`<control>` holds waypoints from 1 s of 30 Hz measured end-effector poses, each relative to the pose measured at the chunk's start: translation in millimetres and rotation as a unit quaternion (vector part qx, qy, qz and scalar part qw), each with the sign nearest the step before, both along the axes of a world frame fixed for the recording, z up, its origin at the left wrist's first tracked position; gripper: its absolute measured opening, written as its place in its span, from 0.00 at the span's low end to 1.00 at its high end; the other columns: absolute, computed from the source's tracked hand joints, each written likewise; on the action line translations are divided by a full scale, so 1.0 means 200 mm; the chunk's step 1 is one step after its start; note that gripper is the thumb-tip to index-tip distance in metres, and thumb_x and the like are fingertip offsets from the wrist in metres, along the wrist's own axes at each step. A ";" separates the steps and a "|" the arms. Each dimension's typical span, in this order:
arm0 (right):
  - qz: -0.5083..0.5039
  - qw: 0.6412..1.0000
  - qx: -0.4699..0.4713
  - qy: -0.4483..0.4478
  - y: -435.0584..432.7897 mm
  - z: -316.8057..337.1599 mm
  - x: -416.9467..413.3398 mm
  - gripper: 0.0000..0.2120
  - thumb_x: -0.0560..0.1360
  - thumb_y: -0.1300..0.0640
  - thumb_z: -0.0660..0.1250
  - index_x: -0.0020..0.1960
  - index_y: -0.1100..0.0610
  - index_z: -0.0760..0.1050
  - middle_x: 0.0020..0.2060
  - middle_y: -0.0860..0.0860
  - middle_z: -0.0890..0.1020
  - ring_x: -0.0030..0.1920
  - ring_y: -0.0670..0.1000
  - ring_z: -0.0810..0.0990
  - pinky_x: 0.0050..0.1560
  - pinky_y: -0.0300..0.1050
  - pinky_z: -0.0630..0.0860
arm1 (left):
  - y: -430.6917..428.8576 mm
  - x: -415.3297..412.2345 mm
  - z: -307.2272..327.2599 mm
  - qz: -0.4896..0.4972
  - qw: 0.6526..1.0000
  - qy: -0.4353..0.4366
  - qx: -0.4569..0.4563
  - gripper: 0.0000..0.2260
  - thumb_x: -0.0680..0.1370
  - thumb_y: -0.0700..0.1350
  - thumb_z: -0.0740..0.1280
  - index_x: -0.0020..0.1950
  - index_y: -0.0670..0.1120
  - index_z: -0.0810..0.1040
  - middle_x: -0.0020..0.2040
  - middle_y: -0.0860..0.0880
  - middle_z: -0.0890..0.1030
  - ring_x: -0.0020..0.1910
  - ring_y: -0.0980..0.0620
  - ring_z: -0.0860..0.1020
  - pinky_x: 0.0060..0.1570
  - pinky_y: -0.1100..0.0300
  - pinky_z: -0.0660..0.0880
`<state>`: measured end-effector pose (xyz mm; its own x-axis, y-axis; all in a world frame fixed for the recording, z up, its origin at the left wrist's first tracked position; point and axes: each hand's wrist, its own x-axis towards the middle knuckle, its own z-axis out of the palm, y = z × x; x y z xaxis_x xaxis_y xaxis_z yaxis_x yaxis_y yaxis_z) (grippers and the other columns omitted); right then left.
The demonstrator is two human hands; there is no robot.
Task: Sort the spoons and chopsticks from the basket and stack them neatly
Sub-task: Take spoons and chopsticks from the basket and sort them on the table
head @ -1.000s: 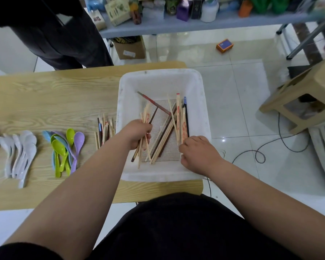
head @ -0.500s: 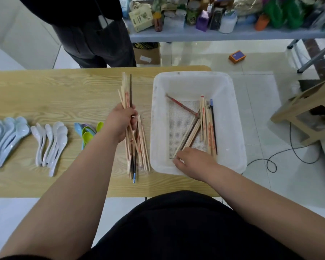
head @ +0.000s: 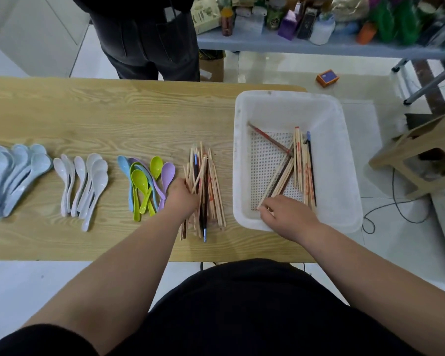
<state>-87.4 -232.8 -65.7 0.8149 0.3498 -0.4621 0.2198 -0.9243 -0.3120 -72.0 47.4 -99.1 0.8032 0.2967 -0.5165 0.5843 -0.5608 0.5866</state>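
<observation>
The left grip (head: 181,199) clamps the pale wooden chopstick pile (head: 211,181) on the table (head: 113,111). Right of it, the right grip (head: 289,214) pinches loose chopsticks (head: 280,176) inside the white plastic basket (head: 344,150).

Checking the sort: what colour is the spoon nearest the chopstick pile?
The spoon is pale purple, head view.

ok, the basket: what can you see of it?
White translucent plastic basket, rectangular with rounded corners and a perforated floor panel. It sits upright at the right end of the table, its right side overhanging the edge. Inside lie loose chopsticks, mostly pale wood, one red. The right hand reaches into its near-left corner, pinching stick ends.
</observation>
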 end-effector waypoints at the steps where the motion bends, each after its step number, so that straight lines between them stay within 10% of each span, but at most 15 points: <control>1: -0.003 1.000 -0.001 -0.002 0.00 0.00 0.00 0.17 0.82 0.43 0.52 0.57 0.49 0.77 0.49 0.48 0.78 0.48 0.49 0.77 0.39 0.45 0.69 | 0.00 0.00 -0.01 -0.010 1.000 -0.007 0.006 0.08 0.75 0.39 0.67 0.52 0.44 0.72 0.44 0.47 0.78 0.47 0.41 0.80 0.35 0.58 0.68; 14: -0.020 0.999 -0.011 -0.028 0.02 -0.01 -0.02 0.14 0.81 0.47 0.53 0.50 0.49 0.76 0.44 0.47 0.77 0.46 0.49 0.75 0.36 0.42 0.65 | 0.06 -0.08 -0.10 -0.136 0.988 -0.013 0.071 0.26 0.75 0.44 0.68 0.73 0.47 0.67 0.67 0.41 0.70 0.68 0.40 0.69 0.64 0.50 0.69; 30: -0.013 1.000 -0.008 -0.014 0.02 0.00 -0.02 0.12 0.82 0.48 0.53 0.45 0.48 0.72 0.42 0.47 0.74 0.43 0.49 0.74 0.36 0.44 0.66 | 0.07 -0.13 -0.13 -0.142 0.983 0.012 0.116 0.17 0.76 0.40 0.65 0.65 0.45 0.70 0.63 0.43 0.73 0.60 0.42 0.75 0.52 0.52 0.73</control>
<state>-91.8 -229.7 -65.5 0.8362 0.3216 -0.4443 0.2042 -0.9343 -0.2920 -98.1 60.8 -126.0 0.8591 0.1753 -0.4809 0.3976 -0.8202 0.4113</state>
